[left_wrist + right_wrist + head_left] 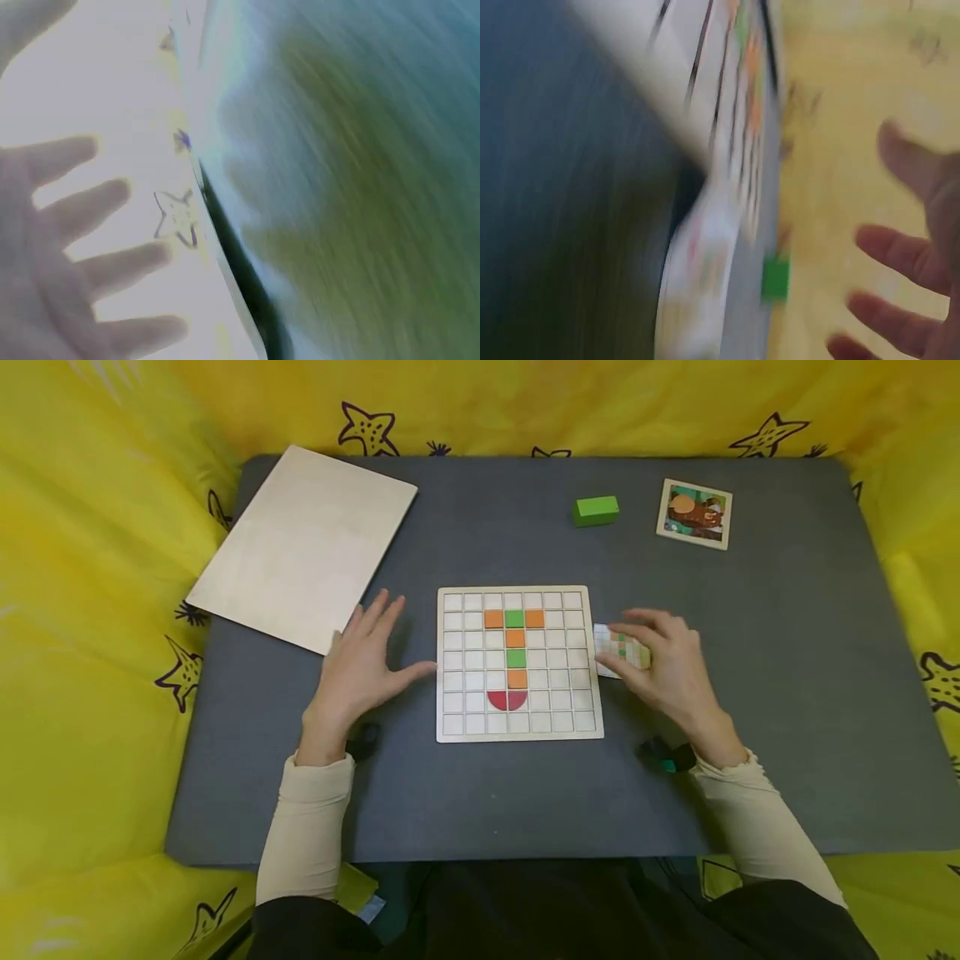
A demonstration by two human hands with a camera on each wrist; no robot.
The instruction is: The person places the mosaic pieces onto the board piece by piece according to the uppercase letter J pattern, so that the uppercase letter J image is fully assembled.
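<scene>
A wooden grid board [461, 724] lies at the middle of the table. On it, orange tiles and green tiles [516, 658] form a T shape, with two red quarter-round tiles [497, 700] at its foot. My left hand [356, 668] hovers by the board's left side with fingers spread and the thumb pointing at its edge; it holds nothing. A small printed card [627, 647] lies against the board's right side. Over that card is my right hand [671, 668], fingers parted and bent. In the right wrist view, these fingers [900, 251] hold nothing.
A large pale wooden panel [315, 535] lies at the back left. Toward the back right are a green block [596, 511] and a framed bear picture [696, 515]. Yellow cloth [480, 410] with star drawings surrounds the grey table [495, 802].
</scene>
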